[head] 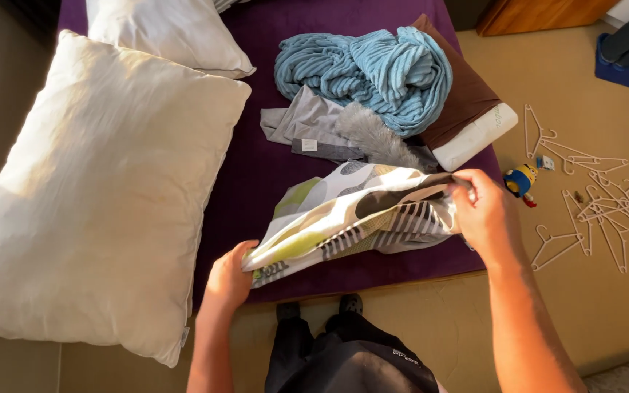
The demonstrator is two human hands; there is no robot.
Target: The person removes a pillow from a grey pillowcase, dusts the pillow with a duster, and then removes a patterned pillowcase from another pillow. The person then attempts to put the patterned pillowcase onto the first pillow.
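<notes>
Both fists pinch the patterned pillowcase (pixel 354 218) at the purple bed's (pixel 256 175) near edge, my left hand (pixel 228 278) clamping one corner, my right hand (pixel 483 211) the opposite, and loosening either could drop it floorward.

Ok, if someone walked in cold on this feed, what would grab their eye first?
Probably the patterned pillowcase, stretched between the left hand and right hand at the near edge of the purple bed. Next, the big white pillow filling the left side, and the blue ribbed blanket bunched at the far end. White hangers lie scattered on the floor to the right.
</notes>
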